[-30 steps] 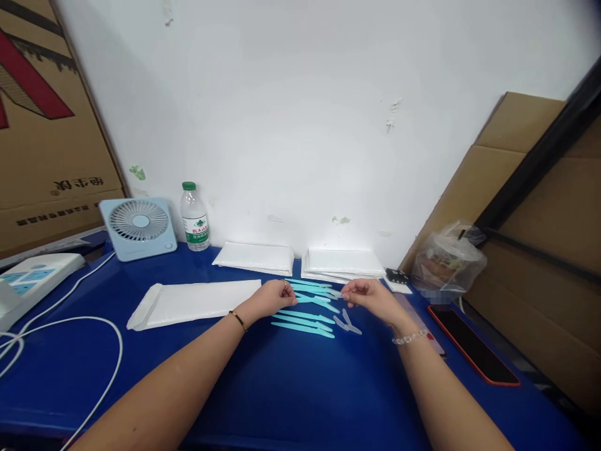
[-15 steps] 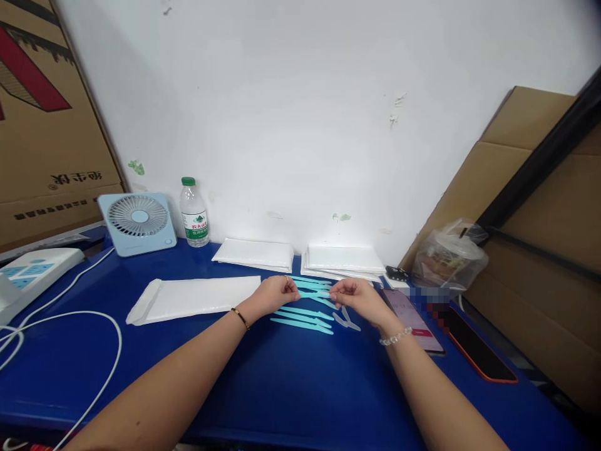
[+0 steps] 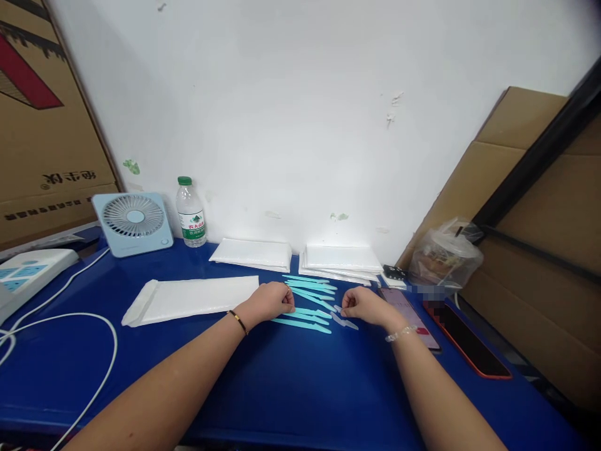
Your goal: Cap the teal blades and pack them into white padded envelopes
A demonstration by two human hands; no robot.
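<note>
Several teal eyebrow razors (image 3: 307,282) lie side by side on the blue table, in the middle of the view. My left hand (image 3: 270,302) is closed at their left ends, its thumb and fingertips pinching the handle end of one teal razor (image 3: 312,312). More razors lie just above and below those fingertips. To the right, my right hand (image 3: 364,307) is closed, fingertips pinched on a small clear plastic cap (image 3: 338,309). Another clear cap (image 3: 345,322) lies on the table just below these fingertips.
A long white padded pouch (image 3: 197,299) lies left of my left hand. Two stacks of white pouches (image 3: 253,252) lie along the wall. A water bottle (image 3: 191,216) and a blue fan (image 3: 135,219) stand back left. Two phones (image 3: 469,341) lie right, near a bagged cup (image 3: 444,257).
Both hands have moved apart from the upper razors. My left hand has come down to a lower razor, and my right hand has shifted right and down to the clear caps.
</note>
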